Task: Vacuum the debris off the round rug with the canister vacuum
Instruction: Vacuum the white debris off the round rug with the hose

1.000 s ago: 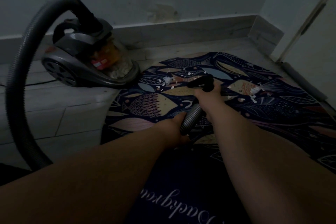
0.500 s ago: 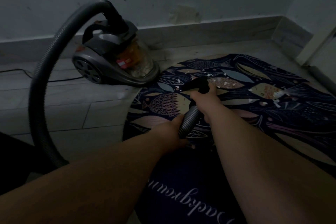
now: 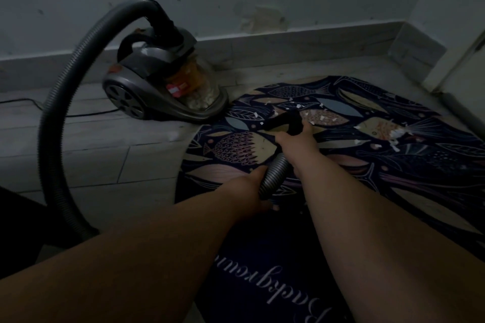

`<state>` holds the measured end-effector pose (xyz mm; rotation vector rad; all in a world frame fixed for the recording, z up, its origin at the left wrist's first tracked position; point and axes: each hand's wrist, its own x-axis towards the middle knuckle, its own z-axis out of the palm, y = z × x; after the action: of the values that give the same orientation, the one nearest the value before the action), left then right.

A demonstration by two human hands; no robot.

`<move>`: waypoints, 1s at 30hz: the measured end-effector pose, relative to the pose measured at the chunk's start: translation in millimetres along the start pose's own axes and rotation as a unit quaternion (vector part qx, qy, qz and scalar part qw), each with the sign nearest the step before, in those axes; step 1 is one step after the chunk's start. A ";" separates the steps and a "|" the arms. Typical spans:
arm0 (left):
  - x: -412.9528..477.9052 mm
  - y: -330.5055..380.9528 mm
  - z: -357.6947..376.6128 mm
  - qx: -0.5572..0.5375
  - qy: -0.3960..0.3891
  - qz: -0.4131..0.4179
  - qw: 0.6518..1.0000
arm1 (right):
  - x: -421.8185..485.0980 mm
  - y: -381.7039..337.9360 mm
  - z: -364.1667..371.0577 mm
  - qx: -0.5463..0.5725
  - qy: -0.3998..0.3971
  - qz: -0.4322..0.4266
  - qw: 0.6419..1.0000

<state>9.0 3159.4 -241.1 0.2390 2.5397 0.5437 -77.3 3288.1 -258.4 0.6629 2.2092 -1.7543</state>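
Observation:
A dark round rug (image 3: 393, 173) with a fish pattern lies on the floor ahead of me. White paper scraps (image 3: 322, 118) are strewn over its far part, with a further cluster (image 3: 396, 134) to the right. My right hand (image 3: 299, 144) grips the black nozzle handle (image 3: 286, 123), whose tip rests on the rug among the scraps. My left hand (image 3: 252, 186) holds the ribbed grey hose (image 3: 274, 174) just behind it. The grey canister vacuum (image 3: 157, 86) stands at the rug's far left edge, its hose (image 3: 60, 118) arching up and left.
A wall with a tiled skirting (image 3: 288, 44) runs behind the vacuum. A black power cord (image 3: 52, 113) trails left over the grey floor tiles. A door frame (image 3: 462, 60) stands at the far right corner. Something dark (image 3: 15, 231) sits at the left edge.
The view has swung left, so the vacuum and rug now sit further right in frame. The nozzle has slid over the scraps near the rug's far left, and fewer lie there.

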 end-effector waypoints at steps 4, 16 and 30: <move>9.4 12.0 9.6 0.012 -0.009 0.000 1.000 | 1.4 4.2 -19.6 -0.017 0.024 0.006 1.000; -16.5 15.9 2.9 0.018 -0.014 0.012 1.000 | -16.5 4.0 -23.3 -0.014 -0.032 0.033 0.999; -4.2 74.4 28.1 0.044 -0.051 0.020 0.998 | -17.7 27.4 -92.5 0.010 0.012 0.040 0.999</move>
<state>31.9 3234.8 -229.6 0.3419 2.4674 0.4240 -40.3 3378.6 -250.8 0.7713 2.1519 -1.7397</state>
